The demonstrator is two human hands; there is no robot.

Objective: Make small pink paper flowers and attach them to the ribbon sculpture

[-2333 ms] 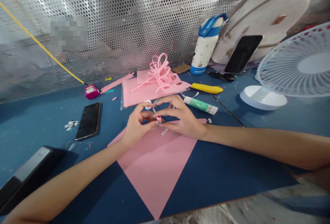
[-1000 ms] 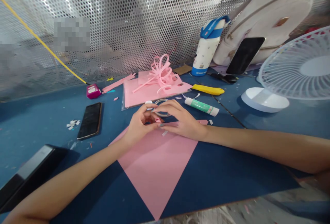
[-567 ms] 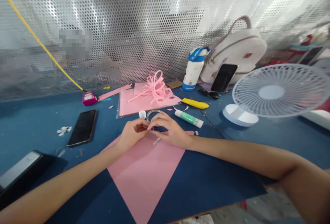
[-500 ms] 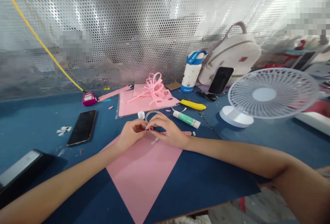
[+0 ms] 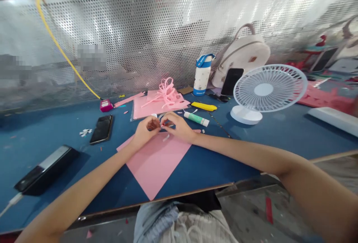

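My left hand (image 5: 145, 131) and my right hand (image 5: 179, 128) meet fingertip to fingertip over the far corner of a pink paper sheet (image 5: 153, 161) on the blue table (image 5: 251, 138). Both pinch a tiny pink paper piece (image 5: 162, 124) between them, too small to make out in detail. A clear tape ring (image 5: 163, 116) and a small white cap lie just behind the fingers. A white scrap (image 5: 166, 137) rests on the sheet under my right hand.
Pink sheets with curled strips (image 5: 166, 93) lie behind; a glue stick (image 5: 196, 118), yellow cutter (image 5: 203, 106), water bottle (image 5: 201, 74), white bag (image 5: 240, 58) and desk fan (image 5: 264, 90) stand to the right. A phone (image 5: 101, 128) and a black device (image 5: 46, 169) lie left. A perforated metal screen (image 5: 156, 34) backs the table.
The hands kept pinching the pink piece in the same spot, lowering slightly. The camera pulled back and up, so the table's near edge, my lap and more of the right side now show.
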